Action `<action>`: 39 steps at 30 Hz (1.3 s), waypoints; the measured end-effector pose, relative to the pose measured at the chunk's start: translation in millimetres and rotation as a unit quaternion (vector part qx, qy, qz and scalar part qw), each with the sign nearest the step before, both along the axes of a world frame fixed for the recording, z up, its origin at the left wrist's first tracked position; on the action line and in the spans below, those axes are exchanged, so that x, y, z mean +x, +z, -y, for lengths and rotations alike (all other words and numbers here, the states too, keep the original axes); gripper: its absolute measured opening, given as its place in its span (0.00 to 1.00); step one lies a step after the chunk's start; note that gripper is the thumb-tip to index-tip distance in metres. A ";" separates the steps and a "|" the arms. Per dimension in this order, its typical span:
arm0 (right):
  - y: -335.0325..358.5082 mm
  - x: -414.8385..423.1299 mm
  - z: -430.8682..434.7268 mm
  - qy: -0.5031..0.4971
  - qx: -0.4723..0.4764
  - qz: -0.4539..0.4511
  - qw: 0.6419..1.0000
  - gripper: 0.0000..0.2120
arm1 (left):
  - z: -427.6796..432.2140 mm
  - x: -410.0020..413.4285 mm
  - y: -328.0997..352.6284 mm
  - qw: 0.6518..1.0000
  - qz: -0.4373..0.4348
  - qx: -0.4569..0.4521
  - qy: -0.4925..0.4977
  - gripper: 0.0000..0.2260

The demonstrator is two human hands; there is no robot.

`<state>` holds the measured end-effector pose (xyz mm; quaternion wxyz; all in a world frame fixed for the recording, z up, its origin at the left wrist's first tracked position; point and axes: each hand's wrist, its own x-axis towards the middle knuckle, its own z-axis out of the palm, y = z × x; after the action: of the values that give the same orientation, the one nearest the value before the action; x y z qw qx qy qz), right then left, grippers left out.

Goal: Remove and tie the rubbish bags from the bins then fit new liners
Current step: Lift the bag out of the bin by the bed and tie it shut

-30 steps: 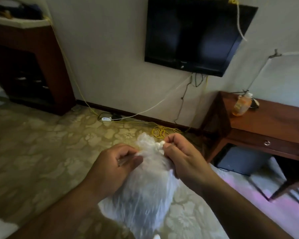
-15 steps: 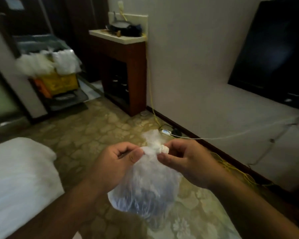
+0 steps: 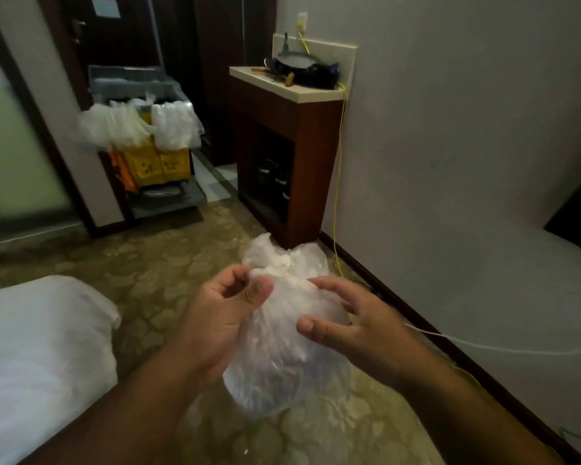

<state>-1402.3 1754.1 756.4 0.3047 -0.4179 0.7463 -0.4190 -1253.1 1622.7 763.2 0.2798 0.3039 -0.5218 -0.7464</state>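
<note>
Patterned olive carpet (image 3: 168,260) under the grip; pale wall (image 3: 450,146) to its right. White bedding (image 3: 37,357) left of the grip. Beyond it stands a housekeeping cart (image 3: 155,156), and a wooden cabinet (image 3: 306,169) against the wall, with a yellow cable (image 3: 338,182) running down beside it. Clear rubbish bag (image 3: 282,364), tied, hangs above the carpet. Left hand (image 3: 222,320) pinches the neck just below the knot (image 3: 284,261). Right hand (image 3: 359,327) slack, fingers spread, tips apparently brushing the bag's side.

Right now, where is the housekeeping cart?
Head view, upper left: the housekeeping cart stands past the carpet's far edge, left of the wooden cabinet, well beyond the rubbish bag that the left hand pinches.
</note>
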 end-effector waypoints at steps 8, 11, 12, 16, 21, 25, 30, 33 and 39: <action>-6.3 -54.9 114.3 -0.114 -0.065 0.006 0.991 0.04 | 104.5 -53.1 -11.0 0.998 0.029 -0.052 -0.010 0.14; -11.8 -80.1 158.4 -0.126 -0.082 0.074 0.986 0.07 | 142.9 -66.0 -23.9 0.997 0.039 -0.054 0.025 0.18; -13.9 -89.3 174.6 -0.128 -0.091 0.114 0.981 0.08 | 156.1 -70.7 -27.5 0.996 0.046 -0.062 0.039 0.19; -11.9 -128.2 244.8 -0.107 -0.128 0.230 0.959 0.09 | 219.1 -90.9 -41.1 0.978 0.130 -0.109 0.118 0.28; 2.0 -176.9 327.1 0.006 -0.154 0.266 0.952 0.08 | 282.3 -124.1 -29.5 0.989 0.026 0.124 0.072 0.24; 5.5 -200.0 389.6 0.096 -0.148 0.304 0.936 0.34 | 324.0 -148.2 -26.2 0.984 0.072 0.042 0.159 0.24; 4.0 -209.8 460.9 0.082 -0.128 0.312 0.938 0.39 | 374.8 -163.1 -34.1 0.977 0.088 0.013 0.196 0.38; -7.0 -220.2 507.2 0.078 -0.088 0.259 0.959 0.43 | 412.2 -173.6 -40.4 0.976 0.050 0.027 0.209 0.34; -25.3 -245.9 608.8 0.091 -0.026 0.335 0.937 0.45 | 509.0 -197.6 -44.7 0.979 0.003 0.032 0.201 0.27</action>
<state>-1648.2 1145.3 731.1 0.5629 -0.3269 0.5485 -0.5248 -1450.7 1113.7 718.5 0.4126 0.4132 -0.4272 -0.6903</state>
